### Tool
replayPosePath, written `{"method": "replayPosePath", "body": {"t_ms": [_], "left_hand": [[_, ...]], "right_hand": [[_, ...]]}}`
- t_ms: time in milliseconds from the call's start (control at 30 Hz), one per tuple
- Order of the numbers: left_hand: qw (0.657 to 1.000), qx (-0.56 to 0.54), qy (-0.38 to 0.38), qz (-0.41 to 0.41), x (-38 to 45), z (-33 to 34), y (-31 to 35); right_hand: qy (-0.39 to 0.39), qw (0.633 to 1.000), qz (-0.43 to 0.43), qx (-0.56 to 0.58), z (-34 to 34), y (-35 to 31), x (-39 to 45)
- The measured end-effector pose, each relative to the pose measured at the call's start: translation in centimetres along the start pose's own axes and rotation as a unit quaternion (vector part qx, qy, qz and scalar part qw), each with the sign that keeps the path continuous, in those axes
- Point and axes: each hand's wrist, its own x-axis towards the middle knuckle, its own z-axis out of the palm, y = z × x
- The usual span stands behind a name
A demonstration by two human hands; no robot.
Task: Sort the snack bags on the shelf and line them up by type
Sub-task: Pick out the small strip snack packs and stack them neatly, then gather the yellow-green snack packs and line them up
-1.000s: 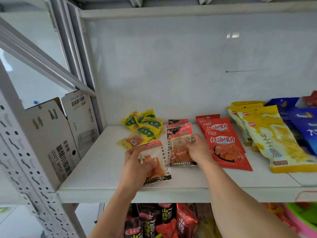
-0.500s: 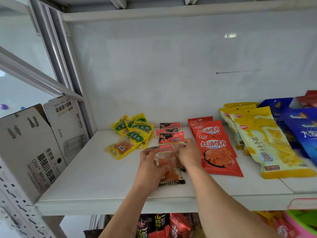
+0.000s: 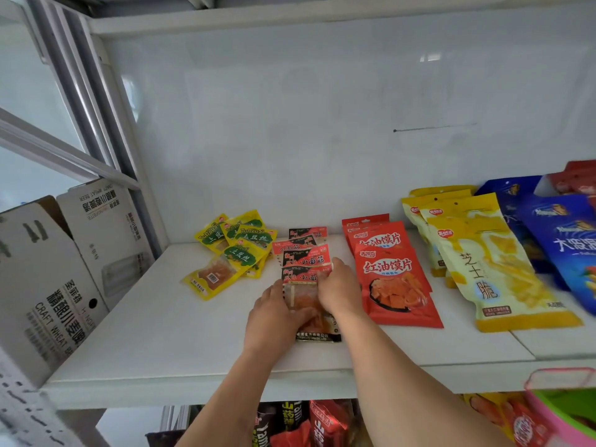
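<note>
Several small clear packets with red-and-black tops [image 3: 306, 258] lie in an overlapping row running back on the white shelf [image 3: 180, 333]. Both hands are on the front packet [image 3: 317, 330]: my left hand [image 3: 274, 317] lies on its left side with fingers over it, and my right hand [image 3: 338, 288] holds its upper right edge. Small yellow-and-green packets [image 3: 240, 246] are heaped to the left. Red bags [image 3: 392, 272] are stacked just right of my right hand. Large yellow bags [image 3: 490, 256] and blue bags [image 3: 561, 233] follow further right.
An open cardboard box [image 3: 61, 272] stands at the shelf's left end against the metal upright. More snack bags [image 3: 309, 424] fill the shelf below. A pink-rimmed green basket [image 3: 567, 411] is at the lower right. The shelf's back panel is plain white.
My left hand carried its packet rightward onto the row of red-and-black packets, and both hands now meet on the front packet. The view has shifted slightly.
</note>
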Motion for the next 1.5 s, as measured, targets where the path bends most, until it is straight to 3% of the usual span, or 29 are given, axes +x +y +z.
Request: {"method": "replayPosePath", "body": {"t_ms": [300, 500, 833, 1233, 1500], "left_hand": [[1.0, 0.014, 0.012, -0.01, -0.3, 0.0, 0.5], [0.997, -0.032, 0.056, -0.033, -0.4, -1.4, 0.0], [0.994, 0.007, 0.1, -0.047, 2.4, -6.0, -3.8], [0.99, 0.097, 0.099, -0.02, 11.4, -10.7, -9.5], [0.993, 0.099, 0.027, -0.06, 15.8, -11.7, -12.4]], "right_hand": [[-0.015, 0.999, -0.002, -0.036, -0.6, -0.1, 0.5], [0.011, 0.994, -0.072, -0.082, -1.1, -2.4, -0.2], [-0.029, 0.989, -0.137, -0.056, 2.5, -8.2, 0.5], [-0.108, 0.986, -0.066, -0.106, 9.5, -14.3, 6.6], [-0.138, 0.977, 0.01, -0.164, 13.0, -15.4, 8.8]]}}
